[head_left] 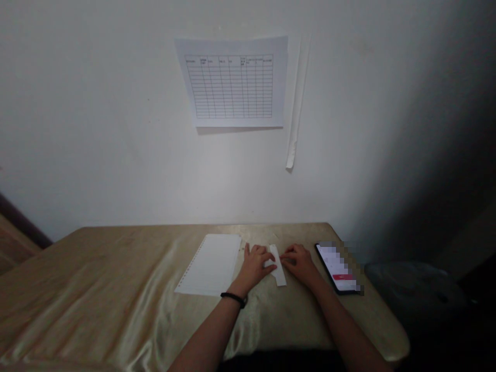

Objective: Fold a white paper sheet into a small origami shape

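A narrow strip of white paper, perhaps folded, stands out on the cloth-covered table between my two hands. My left hand, with a black band at its wrist, has its thumb and forefinger on the strip's left side. From the other side, my right hand brings its bunched fingertips to the strip's right edge, closed in a pinch. A white sheet of loose-leaf paper with punched holes along its left edge lies just left of my left hand.
A phone with a lit screen lies near the right edge of the table. On the wall behind, a printed table sheet hangs beside a long white strip. A dark, unclear object is beyond the table's right side.
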`<state>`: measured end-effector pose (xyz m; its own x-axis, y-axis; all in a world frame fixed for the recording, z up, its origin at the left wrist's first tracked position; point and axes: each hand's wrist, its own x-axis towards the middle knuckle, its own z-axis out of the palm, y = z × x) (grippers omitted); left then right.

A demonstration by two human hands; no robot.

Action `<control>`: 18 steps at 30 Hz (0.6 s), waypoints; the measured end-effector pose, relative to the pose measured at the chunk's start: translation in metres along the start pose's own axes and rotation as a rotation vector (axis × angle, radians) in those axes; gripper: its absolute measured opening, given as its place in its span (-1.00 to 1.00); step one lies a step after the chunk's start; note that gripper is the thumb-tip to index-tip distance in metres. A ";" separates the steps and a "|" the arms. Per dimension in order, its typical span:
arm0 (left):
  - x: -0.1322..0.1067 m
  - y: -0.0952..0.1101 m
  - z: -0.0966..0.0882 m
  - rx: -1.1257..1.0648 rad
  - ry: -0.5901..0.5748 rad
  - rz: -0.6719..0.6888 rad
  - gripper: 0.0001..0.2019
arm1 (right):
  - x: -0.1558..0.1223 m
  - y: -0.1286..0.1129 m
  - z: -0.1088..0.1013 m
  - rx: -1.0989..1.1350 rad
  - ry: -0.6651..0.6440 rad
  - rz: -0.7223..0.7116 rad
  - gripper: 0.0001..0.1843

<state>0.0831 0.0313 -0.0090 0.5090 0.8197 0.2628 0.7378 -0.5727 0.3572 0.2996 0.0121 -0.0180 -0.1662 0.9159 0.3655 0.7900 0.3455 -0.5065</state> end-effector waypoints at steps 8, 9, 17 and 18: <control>-0.001 0.003 -0.001 0.048 0.016 0.024 -0.76 | -0.001 -0.004 -0.002 -0.003 -0.015 0.019 -0.81; -0.002 0.003 -0.001 0.044 0.018 0.025 -0.75 | -0.001 -0.004 -0.002 0.000 -0.015 0.019 -0.81; -0.002 0.004 0.000 0.010 0.019 -0.007 -0.73 | -0.001 -0.001 -0.001 0.023 -0.028 0.040 -0.83; -0.001 0.003 0.000 0.008 0.017 -0.015 -0.73 | -0.001 -0.001 -0.001 0.023 -0.034 0.048 -0.83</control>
<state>0.0850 0.0283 -0.0083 0.4906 0.8276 0.2728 0.7488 -0.5605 0.3538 0.2995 0.0109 -0.0167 -0.1489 0.9377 0.3138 0.7838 0.3054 -0.5407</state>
